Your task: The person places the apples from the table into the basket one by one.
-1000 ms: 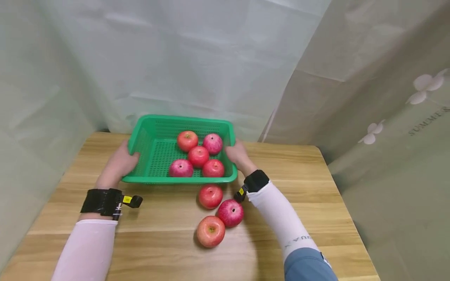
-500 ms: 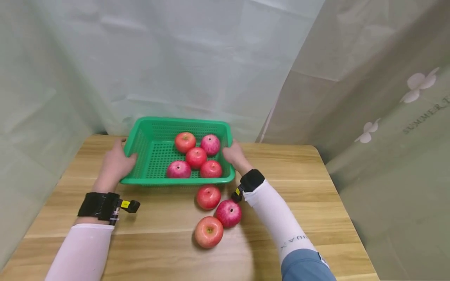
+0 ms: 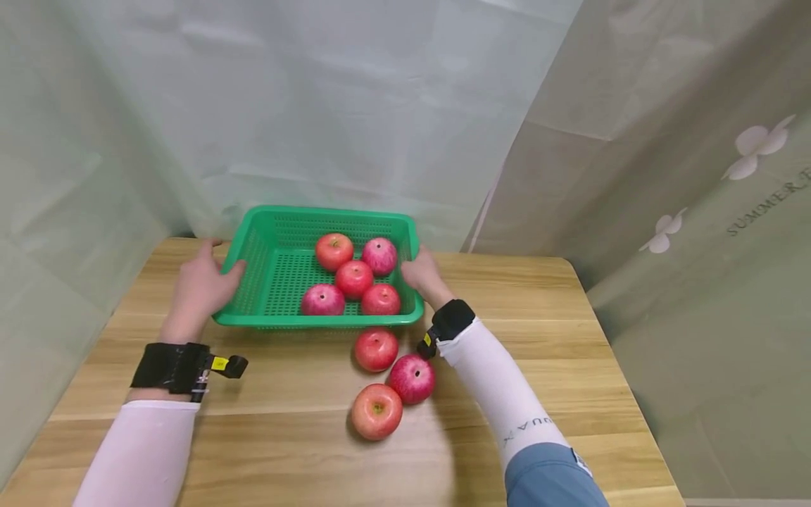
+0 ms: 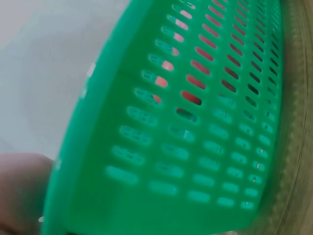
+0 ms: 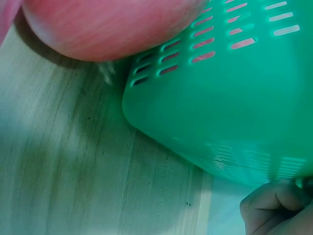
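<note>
A green perforated plastic basket rests near the table's back edge, with several red apples inside, mostly on its right side. At its left end is my left hand, fingers spread away from the wall and thumb by the rim. Only part of that thumb shows in the left wrist view, just outside the rim. My right hand grips the basket's right end; its curled fingers appear at the lower corner of the right wrist view. Some right fingers are hidden.
Three loose apples lie in front of the basket: a red one closest to it, a darker one beside the right wrist strap, and a paler one nearest me. Pale curtains hang behind the wooden table.
My left fingers have loosened from the basket's left end and spread outward. The right hand stays on its end. The basket and apples keep their places, apart from slight view shift.
</note>
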{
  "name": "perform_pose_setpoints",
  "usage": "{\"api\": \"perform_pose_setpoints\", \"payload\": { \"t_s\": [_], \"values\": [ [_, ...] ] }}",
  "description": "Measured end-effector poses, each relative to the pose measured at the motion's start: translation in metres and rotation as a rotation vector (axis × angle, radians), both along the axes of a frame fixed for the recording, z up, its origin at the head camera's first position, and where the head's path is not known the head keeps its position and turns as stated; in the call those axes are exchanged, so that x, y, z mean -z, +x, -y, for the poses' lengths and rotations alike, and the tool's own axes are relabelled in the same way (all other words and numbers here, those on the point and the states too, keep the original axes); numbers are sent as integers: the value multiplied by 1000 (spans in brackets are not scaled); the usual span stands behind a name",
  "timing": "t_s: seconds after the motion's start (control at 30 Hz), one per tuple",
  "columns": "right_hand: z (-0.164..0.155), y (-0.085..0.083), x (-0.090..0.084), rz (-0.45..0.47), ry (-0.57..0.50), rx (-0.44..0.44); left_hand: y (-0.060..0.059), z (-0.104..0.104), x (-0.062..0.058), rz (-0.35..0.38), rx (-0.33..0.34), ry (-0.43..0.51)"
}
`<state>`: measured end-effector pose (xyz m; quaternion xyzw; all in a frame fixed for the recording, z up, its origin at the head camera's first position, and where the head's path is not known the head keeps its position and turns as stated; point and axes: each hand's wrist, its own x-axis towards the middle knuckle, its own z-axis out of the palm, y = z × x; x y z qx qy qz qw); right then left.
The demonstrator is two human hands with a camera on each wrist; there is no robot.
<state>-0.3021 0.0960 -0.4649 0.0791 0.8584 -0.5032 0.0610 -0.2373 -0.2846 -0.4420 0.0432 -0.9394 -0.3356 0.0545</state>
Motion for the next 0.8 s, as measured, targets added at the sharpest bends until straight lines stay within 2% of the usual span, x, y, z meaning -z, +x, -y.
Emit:
{"api": "perform_pose_setpoints", "payload": {
  "t_s": [0.23, 0.43, 0.5, 0.6, 0.7, 0.8],
  "values": [
    [0, 1, 0, -3, 21, -2, 8, -8, -3, -172, 17, 18],
    [-1, 1, -1, -15, 47, -9, 19, -30, -14, -410, 82, 27],
    [-1, 2, -1, -12, 54, -12, 24, -43, -21, -496, 138, 24],
    [-1, 2, -1, -6, 57, -11, 35, -64, -28, -606, 268, 12],
    [-1, 1, -1, -8, 58, -10, 47, -85, -32, -671, 420, -9],
    [-1, 1, -1, -16, 66, -13, 58, -104, -30, -694, 549, -27]
  ]
}}
